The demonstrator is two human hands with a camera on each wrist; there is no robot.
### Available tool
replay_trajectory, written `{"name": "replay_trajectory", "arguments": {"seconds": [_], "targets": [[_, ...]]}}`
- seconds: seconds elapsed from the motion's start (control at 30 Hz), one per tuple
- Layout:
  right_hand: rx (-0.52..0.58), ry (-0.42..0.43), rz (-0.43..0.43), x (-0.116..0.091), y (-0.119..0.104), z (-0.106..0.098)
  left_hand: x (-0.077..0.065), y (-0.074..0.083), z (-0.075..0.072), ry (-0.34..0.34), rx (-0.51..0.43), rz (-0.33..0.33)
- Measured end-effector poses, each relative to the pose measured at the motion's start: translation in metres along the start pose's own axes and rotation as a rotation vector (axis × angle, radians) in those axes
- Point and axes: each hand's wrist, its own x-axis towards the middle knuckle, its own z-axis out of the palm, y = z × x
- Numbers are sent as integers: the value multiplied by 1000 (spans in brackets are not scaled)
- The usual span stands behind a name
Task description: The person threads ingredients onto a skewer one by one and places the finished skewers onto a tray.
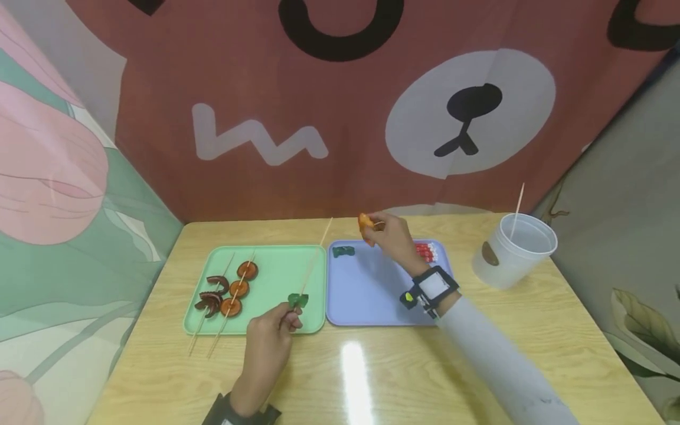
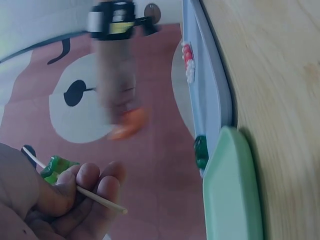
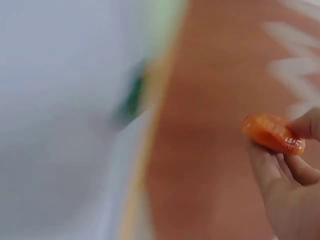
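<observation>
The wooden skewer (image 1: 313, 262) is slanting over the green tray (image 1: 278, 265) in the head view, its tip pointing away and rightward — the left hand (image 1: 270, 332) is pinching it below a threaded green piece (image 1: 298, 300). In the left wrist view the skewer's long axis is running upper left to lower right; in the right wrist view the right hand (image 3: 290, 185) is pinching an orange piece (image 3: 271, 133).

Plain mint-green rectangular plastic tray (image 1: 278, 265); plain lavender-blue rectangular plastic tray (image 1: 366, 295). Glossy orange curved piece (image 3: 272, 134), reddish in parts. Dark-green knobbly piece (image 1: 298, 300); pale-tan thin wooden stick (image 1: 316, 257). 3 brown round slices (image 1: 242, 290), darker rims. Dark-brown curled pieces (image 1: 213, 302). Red rod-shaped pieces (image 1: 425, 252), white ends. Pale-yellow wood-grain tabletop (image 1: 297, 378). Brick-red wall cloth (image 1: 239, 195), black-and-white cartoon muzzle print (image 1: 473, 106). Translucent-white round plastic tub (image 1: 510, 260), brown oval mark (image 1: 490, 254). Pink-and-green petal-print cloth (image 1: 53, 165), left side.
</observation>
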Motion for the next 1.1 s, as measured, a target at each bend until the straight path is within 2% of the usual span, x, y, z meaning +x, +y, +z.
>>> {"name": "replay_trajectory", "arguments": {"seconds": [0.1,0.17,0.23,0.3,0.37,0.53,1.1], "targets": [[401,8,83,-8,-34,-20,1,3,7,-54,-60,-17],[621,-7,78,-14,-55,-29,2,5,9,-93,-92,-35],[782,-20,49,-20,-73,-34,3,8,10,-124,-120,-52],[863,-26,12,-26,-86,-37,4,10,11,-140,-135,-61],[908,-36,-15,-30,-95,-39,5,12,11,-147,-137,-65],[917,-29,-40,-38,-107,-40,4,15,11,-149,-132,-72],[946,-26,-67,-39,-108,-38,0,18,11,-178,-105,-133]]}}
